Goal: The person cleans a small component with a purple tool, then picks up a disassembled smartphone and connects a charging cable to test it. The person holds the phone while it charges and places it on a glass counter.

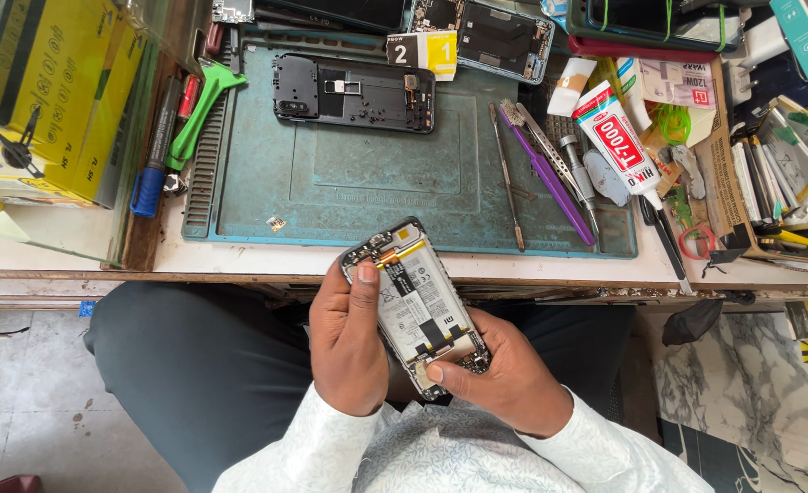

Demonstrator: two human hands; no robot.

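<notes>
An opened smartphone (415, 306) with its back cover off shows a white battery, flex cables and a board. I hold it over my lap, just below the workbench edge. My left hand (349, 342) grips its left side, thumb pressed near the top corner. My right hand (504, 370) supports the bottom end, thumb resting on the lower board. A black phone frame (353, 91) lies at the top of the teal work mat (331, 196).
Tweezers, a purple spudger (550, 178) and thin metal tools lie on the mat's right. A glue tube (616, 137) sits beside them. Green pry tool (198, 110) and blue-handled screwdriver (153, 173) lie left. Yellow boxes (47, 91) stand far left; more phones and clutter fill the back and right.
</notes>
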